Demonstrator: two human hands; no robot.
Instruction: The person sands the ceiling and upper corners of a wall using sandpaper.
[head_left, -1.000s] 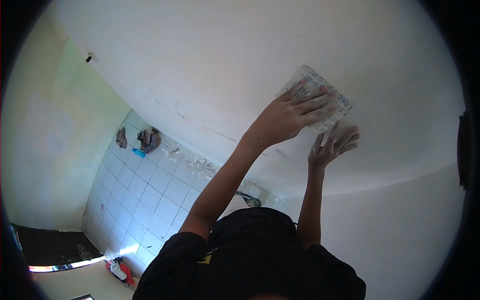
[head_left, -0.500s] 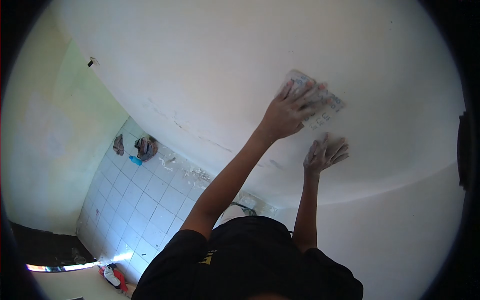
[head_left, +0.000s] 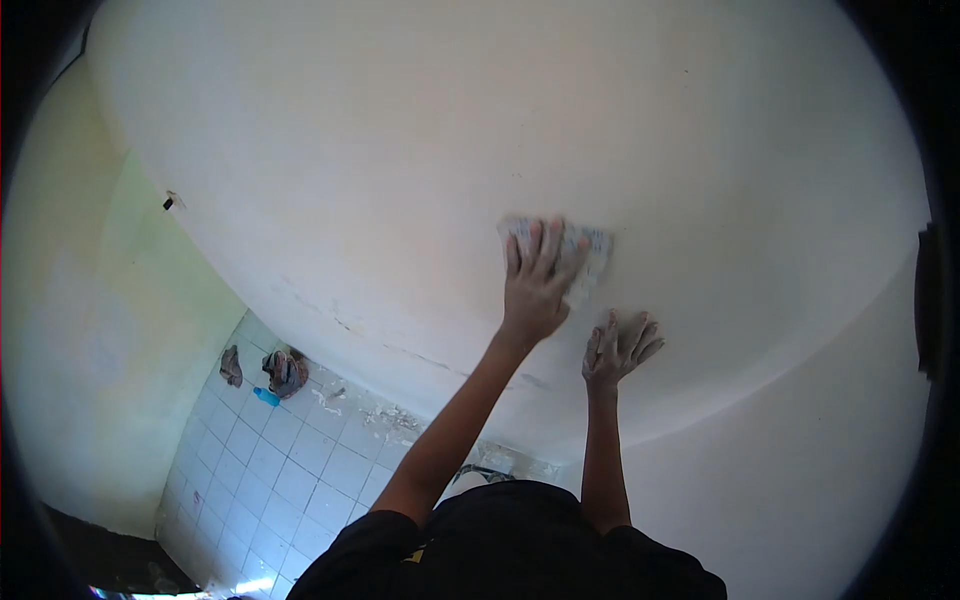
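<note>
My left hand (head_left: 538, 280) holds a sheet of sandpaper (head_left: 592, 262) flat against the white wall (head_left: 400, 180). The sheet's printed back faces me, and my spread fingers cover much of it. Lower and to the right, my right hand (head_left: 622, 350) rests on the wall with fingers apart and nothing in it. Grey-white dust coats the fingers of both hands.
Below lies a tiled floor (head_left: 270, 470) with white debris (head_left: 392, 420) along the wall's foot. A dark crumpled bundle (head_left: 286, 374), a blue bottle (head_left: 266, 397) and a brownish cloth-like item (head_left: 231, 366) lie there. A small dark fitting (head_left: 170, 202) sticks out at the wall's left edge.
My left hand has slid the sandpaper down and left along the wall. The right hand appears slightly lower and further left. The camera view has also shifted.
</note>
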